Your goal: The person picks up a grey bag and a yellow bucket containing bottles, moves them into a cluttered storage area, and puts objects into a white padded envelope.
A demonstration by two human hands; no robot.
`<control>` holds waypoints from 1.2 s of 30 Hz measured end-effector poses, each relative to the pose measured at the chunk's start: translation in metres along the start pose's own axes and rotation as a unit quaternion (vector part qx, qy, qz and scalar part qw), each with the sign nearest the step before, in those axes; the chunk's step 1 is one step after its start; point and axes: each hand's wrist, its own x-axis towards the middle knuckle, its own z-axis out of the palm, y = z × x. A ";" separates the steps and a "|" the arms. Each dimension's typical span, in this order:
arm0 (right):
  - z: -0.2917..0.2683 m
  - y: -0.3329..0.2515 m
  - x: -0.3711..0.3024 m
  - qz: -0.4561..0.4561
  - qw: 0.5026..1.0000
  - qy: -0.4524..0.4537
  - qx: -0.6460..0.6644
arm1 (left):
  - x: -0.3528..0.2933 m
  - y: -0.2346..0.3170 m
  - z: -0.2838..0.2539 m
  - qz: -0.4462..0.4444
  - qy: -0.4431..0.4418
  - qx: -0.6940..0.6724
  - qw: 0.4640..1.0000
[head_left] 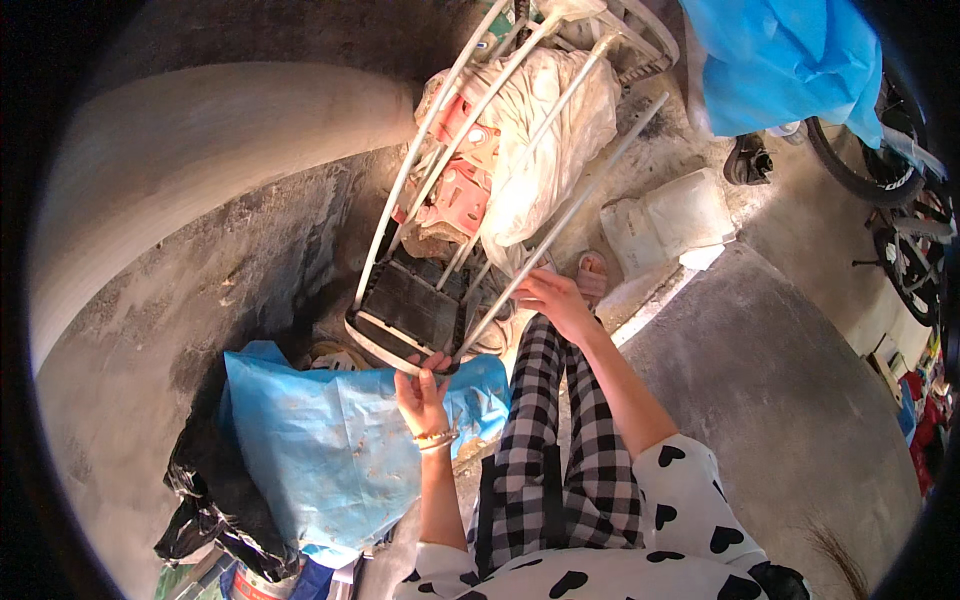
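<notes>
Fingers holding a pale pole, the right hand should guide it gently as the left hand grips the rack rim firmly.

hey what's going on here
A person has both hands on a metal frame. The left hand holds its curved near end, and the right hand has its fingers at a pale rod. A cream cloth shows behind the bars, and a blue sheet lies near the left hand.
</notes>
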 end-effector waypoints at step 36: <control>0.075 -0.142 0.070 -0.159 0.951 0.174 -0.202 | 0.001 -0.002 -0.001 -0.024 0.037 -0.072 0.996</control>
